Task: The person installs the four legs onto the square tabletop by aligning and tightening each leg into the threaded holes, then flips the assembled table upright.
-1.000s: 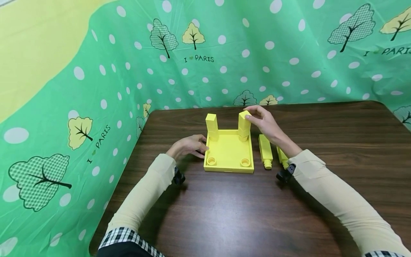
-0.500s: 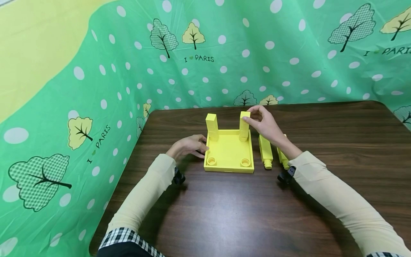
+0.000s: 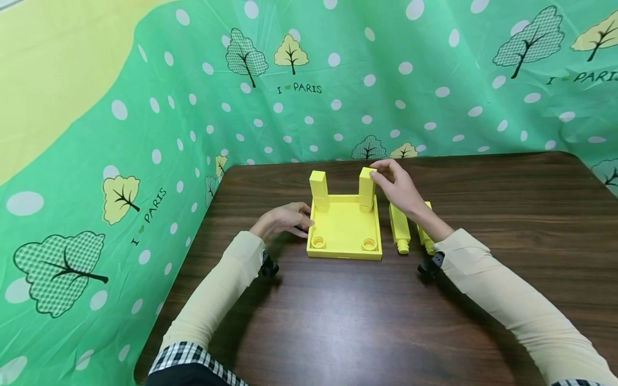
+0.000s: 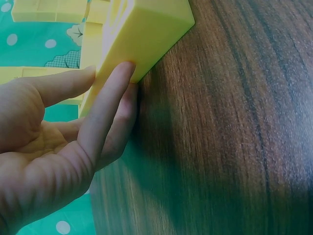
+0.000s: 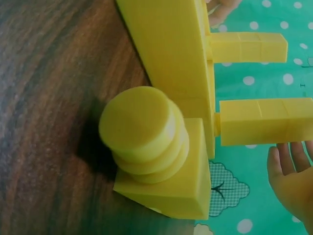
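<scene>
A yellow square tabletop point(image 3: 344, 228) with a raised rim lies underside up on the table. Two square legs rise from its far corners, the left leg point(image 3: 318, 187) and the right leg point(image 3: 366, 190). Near corners show a round socket point(image 3: 318, 242) each. My left hand point(image 3: 285, 219) holds the tabletop's left edge; in the left wrist view its thumb meets the rim and its fingers touch the outer wall. My right hand point(image 3: 398, 185) pinches the upper part of the right leg between thumb and fingers. A small gap with a narrow neck shows at that leg's base point(image 5: 217, 125).
Two loose yellow legs with round ridged ends, one point(image 3: 399, 228) and another point(image 3: 426, 233), lie right of the tabletop, beneath my right forearm. The brown wooden table point(image 3: 338, 321) reaches back to a green dotted cloth point(image 3: 333, 118).
My right hand's fingers have shifted around the right leg, and the leg has turned slightly and back. The left hand and tabletop stay in place.
</scene>
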A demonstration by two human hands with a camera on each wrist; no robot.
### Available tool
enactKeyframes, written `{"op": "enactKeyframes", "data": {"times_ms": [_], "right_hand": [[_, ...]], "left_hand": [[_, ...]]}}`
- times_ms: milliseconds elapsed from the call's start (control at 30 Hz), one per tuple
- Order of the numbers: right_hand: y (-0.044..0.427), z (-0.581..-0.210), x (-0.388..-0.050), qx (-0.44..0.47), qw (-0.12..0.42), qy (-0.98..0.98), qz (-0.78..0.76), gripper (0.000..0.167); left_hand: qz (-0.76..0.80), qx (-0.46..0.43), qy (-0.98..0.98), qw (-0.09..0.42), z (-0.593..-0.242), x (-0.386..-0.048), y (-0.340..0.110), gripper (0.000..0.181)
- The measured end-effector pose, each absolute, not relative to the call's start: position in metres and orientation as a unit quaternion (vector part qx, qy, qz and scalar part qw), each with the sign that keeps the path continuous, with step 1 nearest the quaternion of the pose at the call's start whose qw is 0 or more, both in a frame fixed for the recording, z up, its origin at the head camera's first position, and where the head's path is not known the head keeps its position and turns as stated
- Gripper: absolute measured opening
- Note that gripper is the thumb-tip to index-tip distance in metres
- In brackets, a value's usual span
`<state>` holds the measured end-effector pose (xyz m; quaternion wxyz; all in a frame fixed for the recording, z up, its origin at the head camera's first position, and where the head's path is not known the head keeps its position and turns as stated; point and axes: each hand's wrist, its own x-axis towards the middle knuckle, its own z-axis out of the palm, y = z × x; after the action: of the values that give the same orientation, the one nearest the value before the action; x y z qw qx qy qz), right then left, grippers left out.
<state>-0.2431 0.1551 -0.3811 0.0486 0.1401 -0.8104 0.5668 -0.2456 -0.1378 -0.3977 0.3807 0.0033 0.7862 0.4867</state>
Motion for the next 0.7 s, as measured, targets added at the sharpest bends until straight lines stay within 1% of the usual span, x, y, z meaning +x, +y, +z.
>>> {"op": "enactKeyframes", "data": {"times_ms": [167, 500, 600, 700], "right_hand": [[0.158, -0.379, -0.247, 0.15, 0.025, -0.777, 0.611, 0.037], [0.159, -0.373, -0.254, 0.158, -0.077, -0.728, 0.663, 0.04], [0.158, -0.371, -0.255, 0.16, -0.088, -0.717, 0.673, 0.039], [0.159, -0.37, -0.255, 0.154, -0.086, -0.71, 0.682, 0.039]], "left_hand": [[0.485, 0.002, 0.788, 0.38, -0.397, -0.245, -0.137, 0.047], [0.484, -0.003, 0.789, 0.379, -0.397, -0.245, -0.137, 0.045], [0.483, -0.005, 0.789, 0.38, -0.397, -0.245, -0.137, 0.046], [0.483, -0.005, 0.788, 0.381, -0.396, -0.245, -0.137, 0.046]]}}
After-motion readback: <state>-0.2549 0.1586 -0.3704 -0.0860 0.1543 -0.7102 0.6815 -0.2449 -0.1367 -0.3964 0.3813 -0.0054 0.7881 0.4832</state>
